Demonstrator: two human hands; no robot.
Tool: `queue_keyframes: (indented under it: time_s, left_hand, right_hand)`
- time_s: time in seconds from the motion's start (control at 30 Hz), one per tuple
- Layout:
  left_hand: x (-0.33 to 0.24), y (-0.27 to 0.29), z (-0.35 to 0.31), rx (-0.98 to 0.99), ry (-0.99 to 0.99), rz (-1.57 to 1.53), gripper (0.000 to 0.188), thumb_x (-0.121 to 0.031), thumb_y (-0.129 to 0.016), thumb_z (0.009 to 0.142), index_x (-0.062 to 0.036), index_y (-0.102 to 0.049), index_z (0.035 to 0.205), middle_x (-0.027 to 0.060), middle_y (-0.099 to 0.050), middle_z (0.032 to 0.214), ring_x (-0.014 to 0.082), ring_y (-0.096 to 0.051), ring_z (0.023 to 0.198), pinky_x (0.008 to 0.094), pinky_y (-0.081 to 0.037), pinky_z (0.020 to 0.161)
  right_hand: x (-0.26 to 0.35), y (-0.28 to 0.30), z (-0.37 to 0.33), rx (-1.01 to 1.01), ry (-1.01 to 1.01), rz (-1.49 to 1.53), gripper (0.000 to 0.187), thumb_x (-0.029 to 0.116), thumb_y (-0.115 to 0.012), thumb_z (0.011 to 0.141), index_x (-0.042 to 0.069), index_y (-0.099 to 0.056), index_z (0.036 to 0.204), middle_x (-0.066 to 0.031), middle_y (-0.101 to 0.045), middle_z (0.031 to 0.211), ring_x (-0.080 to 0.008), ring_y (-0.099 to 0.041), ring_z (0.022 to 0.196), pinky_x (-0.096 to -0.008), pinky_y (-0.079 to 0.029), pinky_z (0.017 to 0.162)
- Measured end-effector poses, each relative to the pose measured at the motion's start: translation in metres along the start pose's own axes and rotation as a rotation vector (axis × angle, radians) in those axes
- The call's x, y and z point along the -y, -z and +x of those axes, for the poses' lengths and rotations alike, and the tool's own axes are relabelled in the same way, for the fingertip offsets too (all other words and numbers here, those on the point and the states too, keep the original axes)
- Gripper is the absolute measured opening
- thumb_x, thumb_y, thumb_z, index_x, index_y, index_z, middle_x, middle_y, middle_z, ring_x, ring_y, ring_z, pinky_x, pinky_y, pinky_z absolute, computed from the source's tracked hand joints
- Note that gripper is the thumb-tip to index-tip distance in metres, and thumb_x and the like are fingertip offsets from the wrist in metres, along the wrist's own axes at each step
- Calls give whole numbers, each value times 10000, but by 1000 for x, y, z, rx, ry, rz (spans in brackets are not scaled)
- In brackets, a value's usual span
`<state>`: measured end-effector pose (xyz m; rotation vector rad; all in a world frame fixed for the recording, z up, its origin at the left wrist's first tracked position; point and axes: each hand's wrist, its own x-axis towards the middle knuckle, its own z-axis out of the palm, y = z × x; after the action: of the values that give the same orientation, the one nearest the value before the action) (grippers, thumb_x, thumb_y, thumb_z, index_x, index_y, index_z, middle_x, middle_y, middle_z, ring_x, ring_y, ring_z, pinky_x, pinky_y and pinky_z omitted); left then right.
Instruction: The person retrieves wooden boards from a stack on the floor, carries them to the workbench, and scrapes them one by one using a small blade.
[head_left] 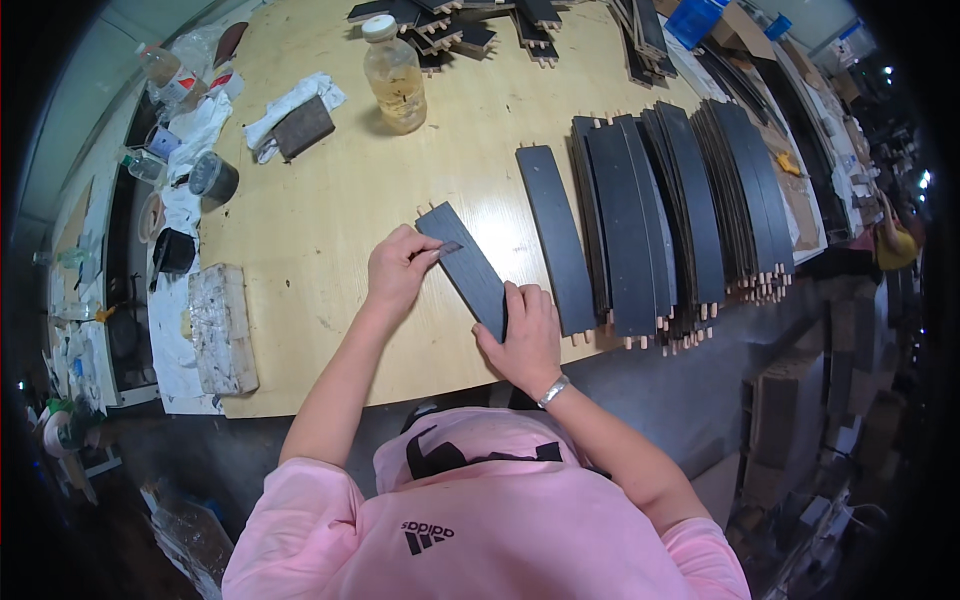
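Observation:
A black wooden slat (466, 262) with light dowel pegs at its far end lies slanted on the table before me. My left hand (398, 268) pinches a small dark flat piece (451, 247) against the slat's upper face near the far end; its exact kind is too small to tell. Around the slat's near end, my right hand (530, 335) is closed, thumb on one side and fingers on the other. A second black slat (557, 240) lies apart, just to the right, with pegs at both ends.
Stacks of pegged black slats (625, 225) fill the table's right side; more slats (440, 25) lie at the back. A lidded jar of yellowish liquid (396, 90) stands behind, near a dark block (304, 128) on a white cloth. Left are a black cup (175, 252) and a stained white block (222, 330).

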<state>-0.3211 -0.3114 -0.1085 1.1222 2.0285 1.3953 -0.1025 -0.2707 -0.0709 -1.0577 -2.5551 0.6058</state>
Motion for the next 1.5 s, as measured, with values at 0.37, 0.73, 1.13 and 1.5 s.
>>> queue_keyframes:
  time_s: [0.37, 0.73, 1.13, 1.5]
  left_hand:
    - [2, 10, -24, 1, -5, -56, 124, 11, -706, 777, 3, -701, 900, 85, -581, 745, 189, -589, 667, 296, -453, 596]
    - [-31, 15, -5, 2, -2, 207, 154, 11, -682, 791, -23, -688, 941, 73, -586, 831, 196, -595, 749, 293, -464, 697]
    - [-14, 4, -18, -153, -133, 246, 100, -21, -728, 760, -49, -713, 855, 41, -567, 757, 160, -589, 673, 272, -454, 594]
    - [-16, 16, -9, -92, -297, 384, 64, -94, -733, 761, -93, -671, 774, 18, -567, 759, 201, -599, 648, 328, -481, 556]
  right_hand:
    - [3, 2, 2, 37, 65, -53, 660, 322, -745, 717, -31, -509, 1223, -158, -496, 1040, -320, -494, 953, -413, -415, 829]
    - [3, 0, 2, 58, 91, -36, 647, 308, -749, 713, -39, -513, 1206, -160, -493, 1028, -324, -490, 950, -416, -424, 825]
    - [1, 2, 2, 54, 104, -36, 633, 316, -749, 723, -30, -518, 1200, -154, -501, 1013, -314, -495, 934, -409, -413, 796]
    - [3, 1, 6, 32, 59, -51, 379, 214, -653, 848, 28, -538, 1158, -118, -512, 977, -286, -500, 889, -397, -392, 750]
